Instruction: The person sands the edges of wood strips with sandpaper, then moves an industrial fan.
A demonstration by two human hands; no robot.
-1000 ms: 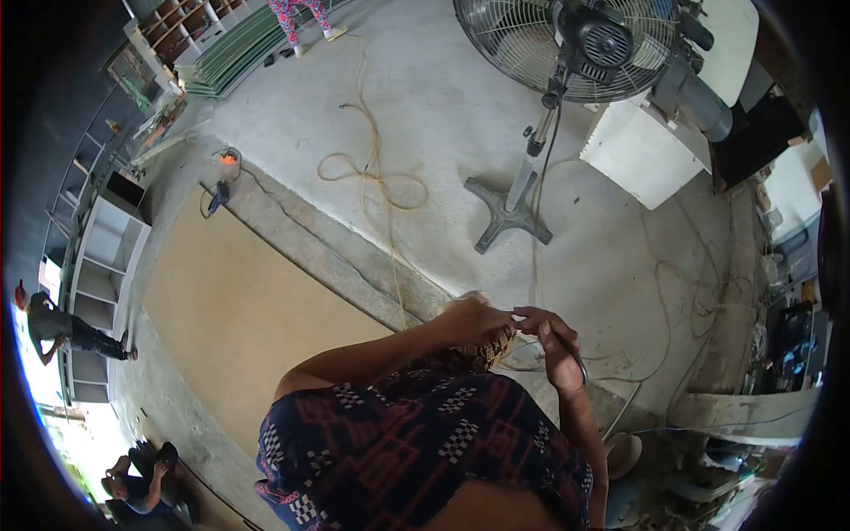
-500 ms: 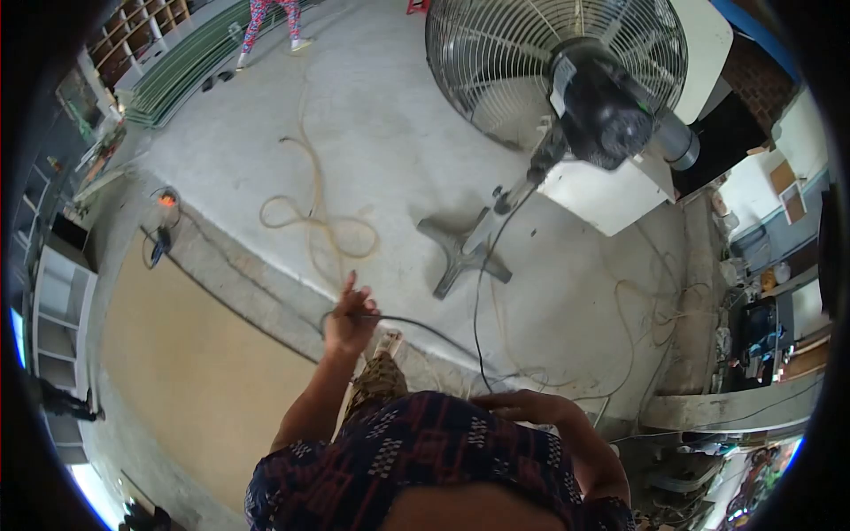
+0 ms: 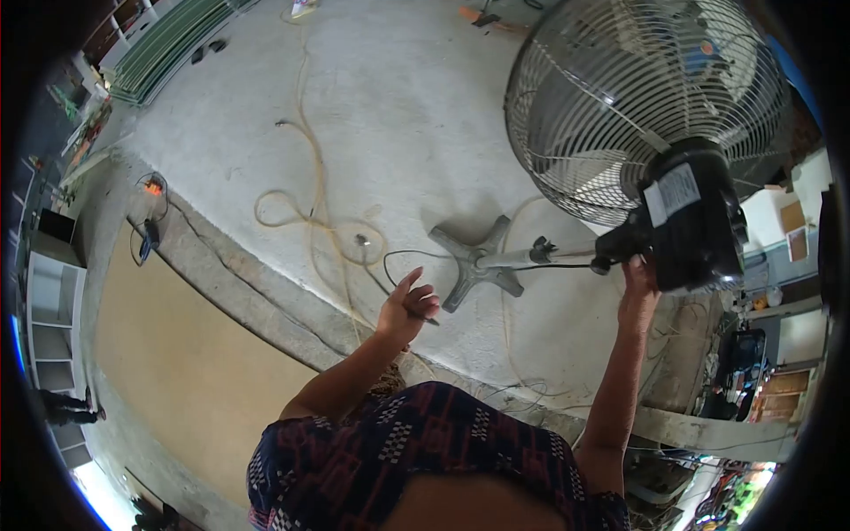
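Note:
My left hand is closed around a dark power cable, its end showing above the fingers over the concrete floor. On the right stands a large pedestal fan with a round wire cage, a black motor housing and a grey cross-shaped base. My right hand grips the fan from below, where the neck meets the motor housing; some of its fingers are hidden behind the housing. A loop of cable lies between the fan base and my left hand.
A pale yellow hose lies looped on the floor. To the left are a tan board, an orange-lit item with cables, and white shelving. Green stacked panels lie at the back left. A low ledge runs along the right.
My right hand has risen from beside my body to the fan's motor housing. My left hand has moved right with the cable. The fan head now appears turned and tilted differently, farther right in view.

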